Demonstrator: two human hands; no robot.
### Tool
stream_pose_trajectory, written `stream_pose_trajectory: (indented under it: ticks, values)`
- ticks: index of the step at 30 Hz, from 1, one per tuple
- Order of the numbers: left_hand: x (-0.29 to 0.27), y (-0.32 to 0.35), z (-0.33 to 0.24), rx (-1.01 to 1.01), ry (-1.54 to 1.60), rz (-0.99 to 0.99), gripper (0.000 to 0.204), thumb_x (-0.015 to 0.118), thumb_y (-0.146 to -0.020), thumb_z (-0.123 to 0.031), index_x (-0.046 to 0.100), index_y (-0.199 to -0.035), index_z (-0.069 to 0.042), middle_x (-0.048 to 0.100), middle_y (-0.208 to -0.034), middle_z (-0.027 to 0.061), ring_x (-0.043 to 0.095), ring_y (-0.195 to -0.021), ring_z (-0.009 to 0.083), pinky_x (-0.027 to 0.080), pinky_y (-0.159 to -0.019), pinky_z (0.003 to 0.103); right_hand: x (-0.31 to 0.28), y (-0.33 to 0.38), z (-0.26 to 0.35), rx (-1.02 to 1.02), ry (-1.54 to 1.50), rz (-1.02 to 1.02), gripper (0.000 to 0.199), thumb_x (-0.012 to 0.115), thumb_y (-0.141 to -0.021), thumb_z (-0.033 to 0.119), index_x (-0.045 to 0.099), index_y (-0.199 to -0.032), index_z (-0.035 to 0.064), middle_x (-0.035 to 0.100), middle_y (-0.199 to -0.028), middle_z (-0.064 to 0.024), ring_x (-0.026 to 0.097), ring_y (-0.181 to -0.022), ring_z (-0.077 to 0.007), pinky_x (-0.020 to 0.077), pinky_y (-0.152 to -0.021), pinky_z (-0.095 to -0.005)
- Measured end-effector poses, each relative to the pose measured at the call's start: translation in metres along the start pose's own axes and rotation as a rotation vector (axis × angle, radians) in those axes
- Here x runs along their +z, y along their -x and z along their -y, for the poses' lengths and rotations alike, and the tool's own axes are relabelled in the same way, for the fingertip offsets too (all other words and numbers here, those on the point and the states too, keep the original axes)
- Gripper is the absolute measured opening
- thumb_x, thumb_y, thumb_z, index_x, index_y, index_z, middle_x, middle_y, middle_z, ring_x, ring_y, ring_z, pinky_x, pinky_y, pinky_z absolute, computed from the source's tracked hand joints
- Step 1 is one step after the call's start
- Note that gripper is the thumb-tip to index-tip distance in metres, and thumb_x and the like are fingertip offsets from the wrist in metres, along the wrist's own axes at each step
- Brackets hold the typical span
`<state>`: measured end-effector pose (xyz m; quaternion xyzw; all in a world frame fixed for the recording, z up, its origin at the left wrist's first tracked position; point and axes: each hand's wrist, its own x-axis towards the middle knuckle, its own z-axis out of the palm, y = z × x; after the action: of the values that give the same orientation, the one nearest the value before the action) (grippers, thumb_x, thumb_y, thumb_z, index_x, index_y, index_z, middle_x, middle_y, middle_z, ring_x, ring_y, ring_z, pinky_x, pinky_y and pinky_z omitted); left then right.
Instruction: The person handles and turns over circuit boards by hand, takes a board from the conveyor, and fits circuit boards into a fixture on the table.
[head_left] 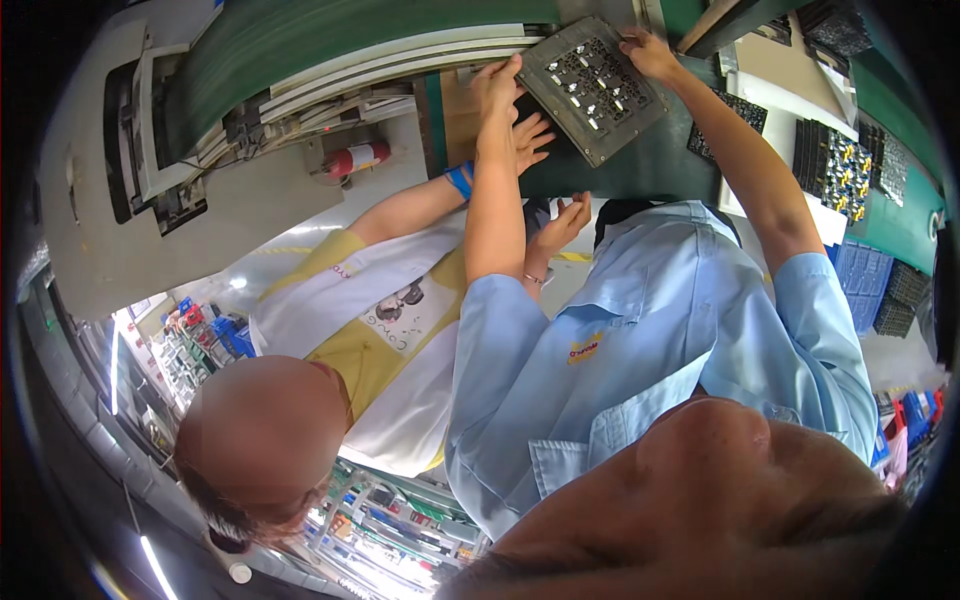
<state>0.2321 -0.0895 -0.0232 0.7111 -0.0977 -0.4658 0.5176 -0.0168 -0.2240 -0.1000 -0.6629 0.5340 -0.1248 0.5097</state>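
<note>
1. Currently, a dark, flat plate [596,147] is held at a slant over the green work surface [565,180]; whether it is also supported from below cannot be told.
2. Its left corner is gripped by the left hand [497,90], the fingers being closed narrowly at the edge.
3. Its upper right edge is held by the right hand [650,55], with the fingers bent.
4. Small white pieces [575,101] and black ones are carried on the plate's face.
5. Just beside the left wrist, a co-worker's hand [530,143] is spread.
6. Near the right forearm, a black tray [735,122] is seen.
</note>
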Motion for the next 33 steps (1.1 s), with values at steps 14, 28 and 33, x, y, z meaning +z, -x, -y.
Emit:
stream_pose_trajectory:
  ticks: [14,28,33]
  values:
    - [0.004,0.000,-0.007,-0.061,0.073,-0.028,0.023,0.072,-0.089,-0.011,0.065,-0.106,0.002,0.067,-0.099,0.0131,0.066,-0.083,0.0245,0.058,-0.062,0.041,0.029,0.022,0.046,-0.560,0.591,-0.049,0.040,0.057,-0.085,0.006,0.067,-0.122,0.0193,0.061,-0.109,-0.0133,0.052,-0.113,-0.0350,0.0432,-0.100,-0.0433]
    - [0.007,0.017,-0.026,-0.230,-0.021,0.052,0.025,0.066,-0.094,-0.020,0.057,-0.111,-0.003,0.067,-0.098,0.0169,0.069,-0.084,0.0298,0.062,-0.061,0.052,0.027,0.028,0.057,-0.602,0.580,0.006,0.044,0.055,-0.084,0.005,0.067,-0.124,0.0199,0.060,-0.120,-0.0148,0.051,-0.116,-0.0356,0.0415,-0.104,-0.0433]
    - [0.010,0.015,-0.028,-0.204,-0.017,0.045,0.025,0.065,-0.095,-0.018,0.059,-0.110,0.001,0.067,-0.100,0.0163,0.070,-0.084,0.0291,0.062,-0.061,0.047,0.039,0.047,0.093,-0.590,0.596,0.191,0.046,0.056,-0.083,0.005,0.066,-0.125,0.0219,0.060,-0.122,-0.0131,0.052,-0.115,-0.0342,0.0430,-0.101,-0.0427]
